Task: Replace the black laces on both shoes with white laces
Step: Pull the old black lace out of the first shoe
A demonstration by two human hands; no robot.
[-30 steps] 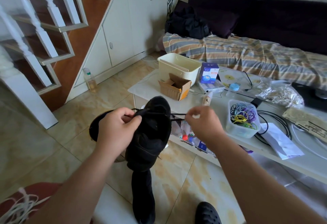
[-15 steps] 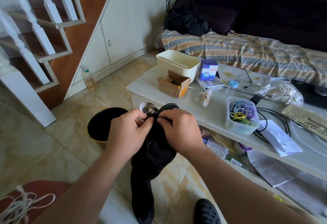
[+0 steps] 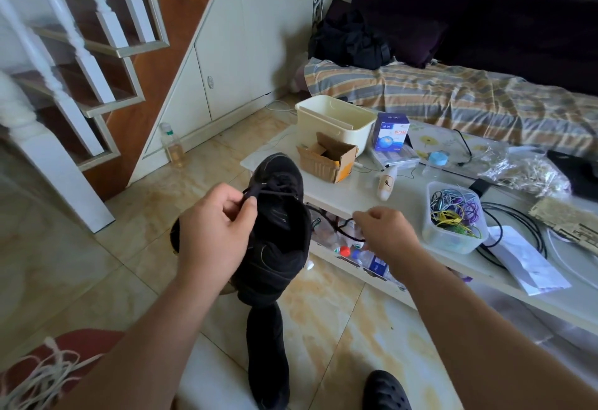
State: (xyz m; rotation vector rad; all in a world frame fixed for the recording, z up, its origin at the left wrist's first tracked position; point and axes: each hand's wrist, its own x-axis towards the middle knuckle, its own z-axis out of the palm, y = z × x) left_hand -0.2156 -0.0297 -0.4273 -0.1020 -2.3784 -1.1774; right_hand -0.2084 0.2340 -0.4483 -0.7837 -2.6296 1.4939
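A black shoe (image 3: 278, 234) is held up in mid-air, toe pointing away from me. My left hand (image 3: 215, 231) grips its left side, thumb and forefinger pinched at the laced part near the tongue. A black lace (image 3: 339, 226) runs from the shoe's eyelets rightward to my right hand (image 3: 383, 231), which pinches it in closed fingers beside the shoe. A second black shoe (image 3: 268, 354) lies on the floor below. White laces (image 3: 38, 374) lie in a loose heap at the bottom left, on something red.
A white low table (image 3: 349, 189) stands just behind the shoe, with a cardboard box (image 3: 326, 162), a cream bin (image 3: 336, 121), a tub of coloured bands (image 3: 453, 218) and cables. A dark round basin (image 3: 174, 234) sits behind my left hand. Stairs rise at left, a sofa at the back.
My right hand, which was together with the left on the shoe's laces half a second ago, has moved out to the right, drawing the black lace with it.
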